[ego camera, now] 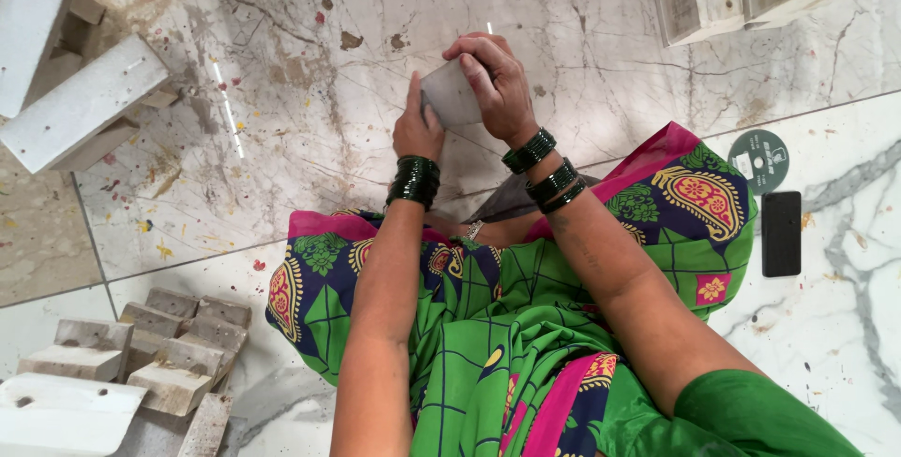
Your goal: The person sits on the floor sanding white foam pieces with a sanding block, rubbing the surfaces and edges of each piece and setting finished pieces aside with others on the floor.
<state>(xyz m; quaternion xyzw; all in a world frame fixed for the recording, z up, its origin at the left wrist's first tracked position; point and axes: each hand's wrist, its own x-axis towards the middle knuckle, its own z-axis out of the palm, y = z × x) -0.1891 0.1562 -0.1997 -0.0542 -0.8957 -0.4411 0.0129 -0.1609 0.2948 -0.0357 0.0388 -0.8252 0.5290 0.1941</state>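
Both hands, left hand point(418, 129) and right hand point(493, 77), grasp small grey square stone tile point(449, 96) over stained white veined marble floor point(310, 91); pale wooden blocks point(178, 349) nearby.

A makeshift woodworking spot on a home-like marble floor point(310, 91): piles of cut wooden blocks point(169, 354), white-painted wooden pieces point(80, 100), a green cutting disc point(758, 160) and paint flecks show it.

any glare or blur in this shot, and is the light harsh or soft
Head view: light is soft and even, with only faint shadows under the left hand and right hand holding the small grey square block. A thin bright glare streak lies on the white veined marble floor. Focus is sharp at centre; the pale wooden blocks at the edges look slightly stretched by the wide lens.
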